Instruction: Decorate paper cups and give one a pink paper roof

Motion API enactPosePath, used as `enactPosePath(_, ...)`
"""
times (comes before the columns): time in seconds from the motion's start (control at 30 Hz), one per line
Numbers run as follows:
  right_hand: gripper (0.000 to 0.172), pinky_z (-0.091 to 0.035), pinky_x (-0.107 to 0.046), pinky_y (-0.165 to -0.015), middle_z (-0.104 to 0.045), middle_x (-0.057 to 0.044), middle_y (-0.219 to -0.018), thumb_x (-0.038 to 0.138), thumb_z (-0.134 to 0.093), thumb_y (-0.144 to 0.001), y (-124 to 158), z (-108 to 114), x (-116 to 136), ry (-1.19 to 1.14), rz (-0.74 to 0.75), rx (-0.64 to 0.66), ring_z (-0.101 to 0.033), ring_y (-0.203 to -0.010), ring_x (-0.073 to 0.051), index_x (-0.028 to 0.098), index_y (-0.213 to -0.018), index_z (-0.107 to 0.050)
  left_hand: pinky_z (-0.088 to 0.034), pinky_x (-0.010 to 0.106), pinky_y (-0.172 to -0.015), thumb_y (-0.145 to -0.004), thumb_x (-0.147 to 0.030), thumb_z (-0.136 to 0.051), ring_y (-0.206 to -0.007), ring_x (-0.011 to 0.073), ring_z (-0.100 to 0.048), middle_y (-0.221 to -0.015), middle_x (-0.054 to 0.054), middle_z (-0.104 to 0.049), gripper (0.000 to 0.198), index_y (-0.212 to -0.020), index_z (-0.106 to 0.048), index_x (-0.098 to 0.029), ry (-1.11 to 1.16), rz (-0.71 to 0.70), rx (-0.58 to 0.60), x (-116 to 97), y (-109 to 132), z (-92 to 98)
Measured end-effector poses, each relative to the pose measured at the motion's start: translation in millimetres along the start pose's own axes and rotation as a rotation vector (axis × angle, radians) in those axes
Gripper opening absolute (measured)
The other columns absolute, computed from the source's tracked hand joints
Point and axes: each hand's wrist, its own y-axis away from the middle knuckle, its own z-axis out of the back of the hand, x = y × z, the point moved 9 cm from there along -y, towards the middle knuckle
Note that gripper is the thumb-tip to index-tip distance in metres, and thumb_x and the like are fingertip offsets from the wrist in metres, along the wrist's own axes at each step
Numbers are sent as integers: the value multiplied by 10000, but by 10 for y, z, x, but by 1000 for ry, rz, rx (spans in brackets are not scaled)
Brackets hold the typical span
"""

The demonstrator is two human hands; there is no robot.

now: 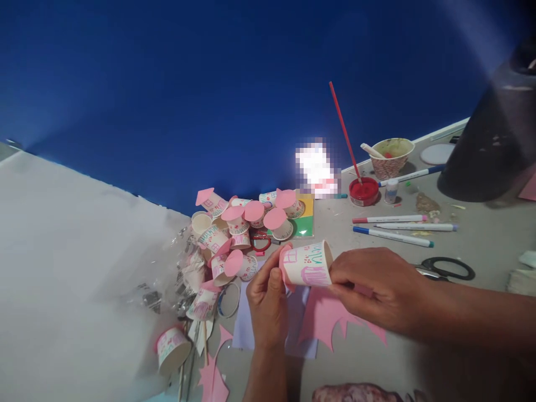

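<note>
A small white paper cup (307, 264) lies sideways between my two hands, with a pink window, a pink door and green marks drawn on it. My left hand (270, 296) is closed round its base end, where a pink paper disc (285, 262) sits against the cup. At the rim, the fingers of my right hand (371, 282) pinch the cup's edge; some fingertips are hidden. Below the cup lie a lavender sheet (251, 329) and a pink paper offcut (320, 318) with curved cutouts.
Several decorated cups with pink discs (238, 220) are piled at left, by clear plastic wrapping (180, 273). Markers (393, 237) and black-handled scissors (450, 268) lie at right. Behind them stand a red paint pot (364, 192), a patterned bowl (391, 159) and a dark cylinder (477, 139).
</note>
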Motion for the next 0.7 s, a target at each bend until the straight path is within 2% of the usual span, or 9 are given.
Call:
enactPosePath(0.1, 254, -333, -262, -548, -641, 0, -619, 184, -536, -934, -15, -6, -164, -107, -154, 19, -509, -545, -113, 186, -706, -648, -538, 377, -1065, -927, -534, -701, -1308, 276, -651, -1364, 90, -734, 421, -1252, -768, -275, 58, 4, -49, -17, -6, 22)
enactPosePath(0.17, 235, -376, -240, -535, -675, -5, -639, 221, -572, -928, 5, -55, -427, -306, -408, 58, -549, -540, -111, 182, -730, -692, -542, 342, -1038, -927, -557, -689, -1305, 259, -649, -1369, 86, -729, 419, -1229, -775, -279, 90, 7, -129, -38, -18, 80)
enactPosePath(0.27, 249, -453, -199, -505, -691, -14, -625, 283, -636, -941, 155, -230, -823, -786, -860, 50, -593, -522, -105, 171, -725, -690, -555, 332, -993, -881, -594, -724, -1277, 259, -655, -1339, 88, -733, 441, -1180, -784, -276, 130, 41, -189, -38, -38, 100)
enactPosePath(0.33, 216, -517, -187, -525, -694, -32, -614, 288, -697, -930, 230, -370, -946, -1142, -1047, -7, -636, -533, -110, 149, -764, -693, -560, 354, -979, -863, -603, -738, -1284, 274, -639, -1363, 97, -708, 472, -1200, -766, -274, 141, 77, -126, -7, -47, 3)
enactPosePath(0.4, 177, -572, -200, -549, -691, -43, -611, 263, -739, -912, 254, -474, -992, -1341, -1114, -21, -651, -529, -116, 130, -804, -695, -552, 381, -987, -837, -567, -780, -1299, 293, -617, -1387, 112, -682, 512, -1252, -733, -271, 131, 103, -3, 42, -36, -154)
enactPosePath(0.53, 168, -617, -213, -579, -670, -36, -607, 234, -705, -943, 298, -567, -1010, -1412, -1126, -15, -644, -518, -105, 120, -821, -681, -510, 431, -1041, -779, -459, -857, -1321, 315, -584, -1418, 129, -649, 625, -1343, -662, -271, 153, 100, 231, 140, 39, -435)
enactPosePath(0.6, 175, -615, -203, -575, -657, -27, -599, 225, -683, -958, 326, -600, -984, -1446, -1131, -7, -641, -516, -98, 121, -818, -676, -497, 434, -1050, -775, -415, -863, -1278, 300, -610, -1412, 128, -650, 621, -1342, -654, -269, 174, 97, 284, 171, 64, -495)
enactPosePath(0.7, 154, -605, -195, -561, -643, -17, -589, 214, -702, -943, 360, -642, -946, -1487, -1139, 15, -638, -518, -97, 116, -825, -683, -498, 424, -1041, -766, -379, -870, -1209, 277, -644, -1381, 119, -666, 586, -1302, -666, -261, 202, 89, 279, 163, 62, -501)
